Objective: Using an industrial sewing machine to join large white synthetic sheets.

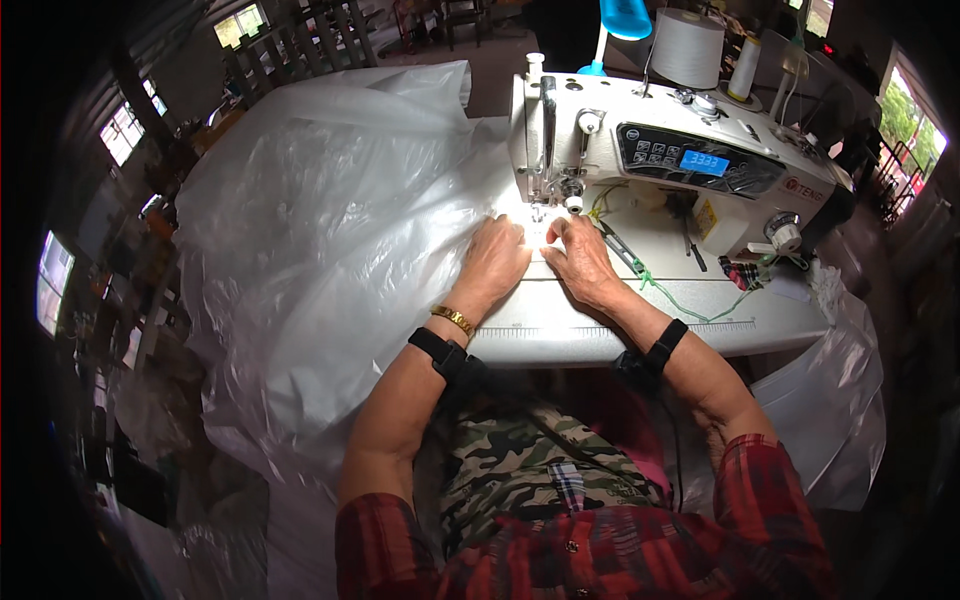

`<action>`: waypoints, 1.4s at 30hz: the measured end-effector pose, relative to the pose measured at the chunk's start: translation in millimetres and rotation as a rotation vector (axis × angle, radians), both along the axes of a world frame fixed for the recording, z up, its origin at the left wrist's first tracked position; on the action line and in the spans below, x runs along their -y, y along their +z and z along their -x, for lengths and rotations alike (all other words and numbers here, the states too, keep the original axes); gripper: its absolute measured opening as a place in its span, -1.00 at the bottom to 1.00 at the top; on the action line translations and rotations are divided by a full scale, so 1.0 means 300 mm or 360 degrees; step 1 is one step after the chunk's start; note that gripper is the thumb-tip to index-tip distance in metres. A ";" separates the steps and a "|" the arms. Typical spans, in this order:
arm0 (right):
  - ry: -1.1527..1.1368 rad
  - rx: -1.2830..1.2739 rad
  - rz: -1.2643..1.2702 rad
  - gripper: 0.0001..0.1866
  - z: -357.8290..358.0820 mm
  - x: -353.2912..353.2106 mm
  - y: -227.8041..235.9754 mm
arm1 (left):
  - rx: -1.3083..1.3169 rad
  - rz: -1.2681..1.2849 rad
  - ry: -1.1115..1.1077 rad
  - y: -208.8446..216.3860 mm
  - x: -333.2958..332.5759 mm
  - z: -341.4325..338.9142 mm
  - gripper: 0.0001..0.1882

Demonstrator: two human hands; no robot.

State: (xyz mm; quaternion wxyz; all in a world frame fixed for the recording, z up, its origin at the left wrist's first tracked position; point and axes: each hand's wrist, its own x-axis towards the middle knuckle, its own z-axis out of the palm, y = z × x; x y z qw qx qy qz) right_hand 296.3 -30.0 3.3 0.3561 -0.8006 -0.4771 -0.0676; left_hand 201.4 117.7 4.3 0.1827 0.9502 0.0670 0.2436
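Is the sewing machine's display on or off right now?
On: the display on the sewing machine is lit blue, with pale digits showing.

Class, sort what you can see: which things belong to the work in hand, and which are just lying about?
In the work:
- left hand and right hand, at the needle area
- sewing machine
- pale translucent sheeting

Apparently just lying about:
- dark slim tool
- green cord
- plaid cloth scrap

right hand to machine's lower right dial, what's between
Between right hand and dial, the head view shows a slim dark tool tied with green cord, then a thin black tool.
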 end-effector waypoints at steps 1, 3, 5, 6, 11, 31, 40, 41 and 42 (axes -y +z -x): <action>0.0007 0.0000 -0.0003 -0.83 0.004 0.002 0.007 | 0.0104 0.0005 0.0011 -0.002 0.002 -0.002 -0.84; 0.0036 0.0118 -0.0004 -0.87 0.010 0.006 0.016 | 0.0206 0.0012 0.0025 -0.005 0.002 -0.001 -0.87; 0.0077 0.0190 -0.0021 -0.89 0.003 -0.008 0.003 | 0.0191 0.0055 0.0048 -0.001 0.003 0.001 -0.90; 0.0115 0.0265 -0.0038 -0.91 0.002 -0.014 -0.004 | 0.0188 0.0053 0.0048 -0.005 0.007 0.004 -0.90; 0.0150 0.0370 -0.0109 -0.94 0.021 -0.012 -0.014 | 0.0243 -0.0258 -0.0159 -0.001 0.009 0.045 -0.99; -0.0056 0.0620 0.0116 -0.82 0.027 0.014 -0.015 | -0.0190 -0.0649 -0.0270 0.024 -0.026 0.041 -0.83; -0.0063 0.0654 0.0156 -0.80 0.031 0.011 -0.013 | -0.0305 -0.0714 -0.0248 0.040 -0.030 0.015 -0.84; -0.0047 0.0625 0.0183 -0.80 0.034 0.012 -0.008 | -0.0359 -0.0751 -0.0225 0.040 -0.028 0.013 -0.84; -0.0029 0.0601 0.0205 -0.80 0.035 0.006 0.003 | -0.0353 -0.0751 -0.0211 0.035 -0.032 0.008 -0.84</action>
